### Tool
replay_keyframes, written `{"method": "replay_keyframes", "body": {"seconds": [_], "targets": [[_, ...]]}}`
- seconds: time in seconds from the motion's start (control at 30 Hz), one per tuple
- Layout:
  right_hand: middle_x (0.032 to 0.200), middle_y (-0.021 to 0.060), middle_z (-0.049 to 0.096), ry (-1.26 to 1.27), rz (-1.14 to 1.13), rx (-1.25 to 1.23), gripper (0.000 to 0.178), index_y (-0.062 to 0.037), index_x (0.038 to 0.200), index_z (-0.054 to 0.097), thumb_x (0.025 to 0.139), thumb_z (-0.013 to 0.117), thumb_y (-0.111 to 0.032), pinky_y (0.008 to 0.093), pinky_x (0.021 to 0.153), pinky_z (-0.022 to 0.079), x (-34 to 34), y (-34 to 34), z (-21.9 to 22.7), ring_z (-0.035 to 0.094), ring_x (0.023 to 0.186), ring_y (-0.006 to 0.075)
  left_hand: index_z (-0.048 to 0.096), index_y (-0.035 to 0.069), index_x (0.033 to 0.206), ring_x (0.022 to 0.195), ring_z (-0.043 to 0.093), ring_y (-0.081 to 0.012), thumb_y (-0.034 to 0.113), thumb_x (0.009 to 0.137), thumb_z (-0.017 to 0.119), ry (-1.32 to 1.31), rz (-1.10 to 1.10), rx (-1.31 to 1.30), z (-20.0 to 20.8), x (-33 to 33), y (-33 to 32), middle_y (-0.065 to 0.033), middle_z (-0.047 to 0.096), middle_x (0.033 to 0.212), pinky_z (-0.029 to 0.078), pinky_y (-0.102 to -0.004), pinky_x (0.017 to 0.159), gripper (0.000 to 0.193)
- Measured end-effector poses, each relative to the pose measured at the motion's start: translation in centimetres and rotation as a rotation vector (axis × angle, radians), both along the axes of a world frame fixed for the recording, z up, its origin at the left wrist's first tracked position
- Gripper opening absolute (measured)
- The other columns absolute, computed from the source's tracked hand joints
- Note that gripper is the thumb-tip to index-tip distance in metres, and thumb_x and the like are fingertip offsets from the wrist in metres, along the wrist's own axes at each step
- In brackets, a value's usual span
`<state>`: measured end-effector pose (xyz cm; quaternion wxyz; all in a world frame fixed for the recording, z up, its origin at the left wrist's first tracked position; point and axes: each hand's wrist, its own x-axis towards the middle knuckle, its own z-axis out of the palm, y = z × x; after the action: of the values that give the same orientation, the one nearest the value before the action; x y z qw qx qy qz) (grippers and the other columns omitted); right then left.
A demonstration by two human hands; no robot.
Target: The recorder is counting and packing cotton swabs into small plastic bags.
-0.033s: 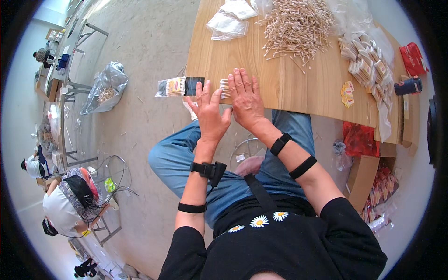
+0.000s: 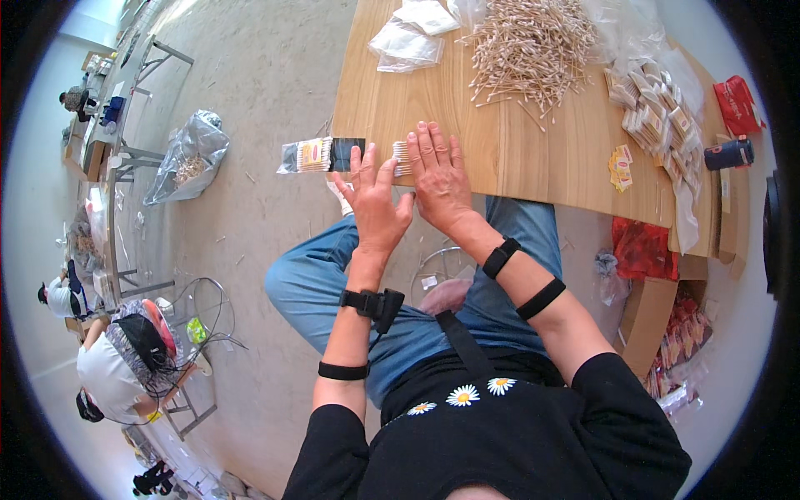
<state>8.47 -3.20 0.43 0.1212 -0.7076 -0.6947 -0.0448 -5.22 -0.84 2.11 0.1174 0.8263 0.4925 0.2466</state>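
Observation:
My right hand (image 2: 441, 179) lies flat at the near edge of the wooden table (image 2: 400, 100), fingers together and pointing away from me. Partly under it is a row of cotton swabs (image 2: 402, 157), so most of the row is hidden. Close by on the left, my left hand (image 2: 381, 212) has its fingers spread, its thumb and index finger beside the swabs. Just past its fingertips, a clear packet of swabs with a yellow-and-white card (image 2: 314, 155) sticks out over the table's left edge. A black flat piece (image 2: 347, 152) adjoins the packet.
A big heap of loose swabs (image 2: 529, 54) covers the far middle. Clear bags (image 2: 408, 42) lie far left, packed swab packets (image 2: 658, 117) on the right, near yellow cards (image 2: 620, 168) and a dark cup (image 2: 728, 153). A grey bag (image 2: 190, 154) stands on the floor; people sit left.

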Motion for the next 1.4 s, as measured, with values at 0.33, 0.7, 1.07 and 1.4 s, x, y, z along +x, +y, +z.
{"method": "replay_keyframes", "body": {"seconds": [0.33, 0.7, 1.07, 1.4], "targets": [[0.160, 0.0175, 0.030, -0.006, -0.003, -0.005, 0.087, -0.0030, 0.150, 0.037, 0.075, 0.075, -0.026, 0.0502, 0.124, 0.014, 0.1, 0.0, -0.2, 0.022, 0.152, 0.0319, 0.063, 0.011, 0.126, 0.150, 0.026, -0.0349, 0.020, 0.067, 0.079, 0.065, -0.020, -0.017, 0.0, -0.3, -0.2, -0.0158, 0.043, 0.151, 0.004, -0.0664, 0.118, 0.061], [0.160, 0.0176, 0.030, 0.014, -0.002, 0.009, 0.090, -0.0034, 0.151, 0.037, 0.073, 0.076, -0.027, 0.0503, 0.124, 0.014, 0.1, 0.1, -0.3, 0.022, 0.152, 0.0323, 0.061, 0.012, 0.129, 0.150, 0.026, -0.0332, 0.023, 0.067, 0.081, 0.087, -0.006, -0.011, 0.0, 0.1, 0.5, -0.0144, 0.042, 0.153, 0.005, -0.0685, 0.116, 0.066], [0.160, 0.0183, 0.030, 0.027, 0.002, 0.003, 0.086, -0.0029, 0.150, 0.038, 0.075, 0.074, -0.024, 0.0510, 0.124, 0.014, 0.0, 0.1, -0.4, 0.022, 0.152, 0.0327, 0.062, 0.012, 0.126, 0.149, 0.026, -0.0346, 0.025, 0.066, 0.084, 0.087, -0.008, -0.015, 0.0, -0.1, 0.5, -0.0160, 0.043, 0.152, 0.005, -0.0692, 0.116, 0.065], [0.160, 0.0183, 0.030, 0.032, 0.001, -0.030, 0.079, -0.0024, 0.150, 0.037, 0.080, 0.068, -0.022, 0.0515, 0.124, 0.014, -0.1, 0.0, -0.2, 0.022, 0.152, 0.0322, 0.063, 0.009, 0.129, 0.150, 0.024, -0.0358, 0.026, 0.068, 0.076, 0.076, -0.020, -0.033, 0.4, 0.3, 1.1, -0.0191, 0.041, 0.152, 0.001, -0.0668, 0.117, 0.064]]}}
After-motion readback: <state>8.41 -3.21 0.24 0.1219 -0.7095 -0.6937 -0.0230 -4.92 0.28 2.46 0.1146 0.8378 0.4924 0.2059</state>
